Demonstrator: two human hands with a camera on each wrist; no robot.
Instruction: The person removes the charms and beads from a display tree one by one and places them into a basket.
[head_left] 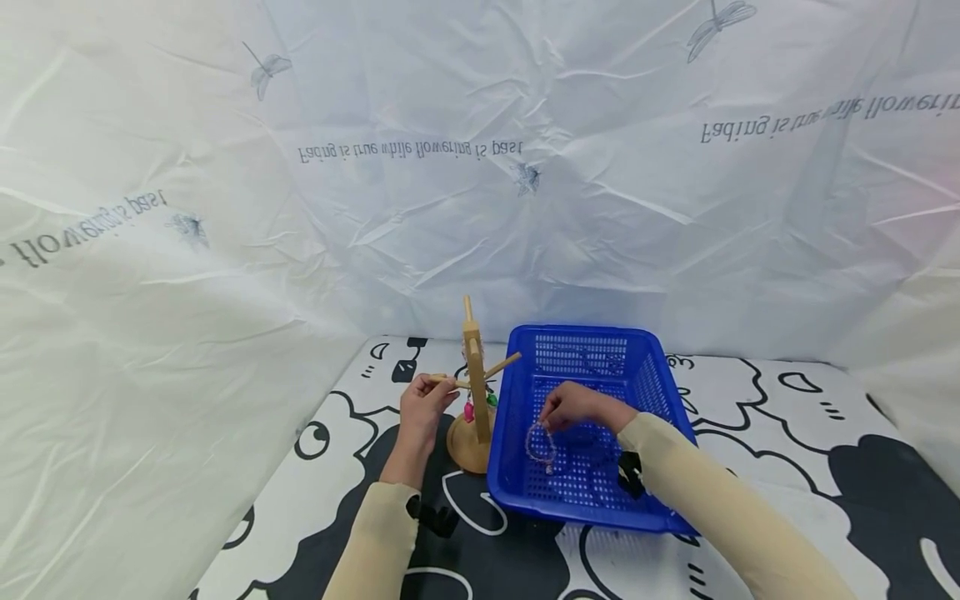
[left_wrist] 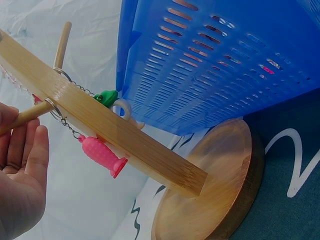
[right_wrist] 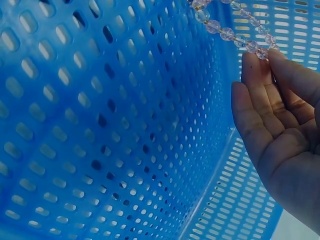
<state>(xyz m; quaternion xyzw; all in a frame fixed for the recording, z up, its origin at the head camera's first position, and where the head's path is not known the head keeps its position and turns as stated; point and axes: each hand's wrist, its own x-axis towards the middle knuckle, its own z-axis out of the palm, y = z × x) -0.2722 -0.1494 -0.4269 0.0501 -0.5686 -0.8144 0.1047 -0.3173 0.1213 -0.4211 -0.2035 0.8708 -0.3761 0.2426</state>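
A wooden stand (head_left: 477,387) with a round base and side pegs stands left of the blue basket. My left hand (head_left: 422,408) holds one of its pegs (left_wrist: 24,118) between thumb and fingers. From the pegs hang a pink charm keychain (left_wrist: 102,153) and a green charm (left_wrist: 106,97), plus a strand of beads partly hidden behind the post. Over the basket, my right hand (head_left: 573,406) pinches a bracelet of clear pinkish beads (right_wrist: 226,34) between thumb and fingertip. The bracelet dangles as a loop with a small pendant at its bottom.
The blue basket (head_left: 585,514) has slotted walls and sits close against the stand's right side. Small items inside it are too faint to identify. A patterned black-and-white cloth (head_left: 780,483) covers the table, and a white printed sheet (head_left: 450,225) hangs behind.
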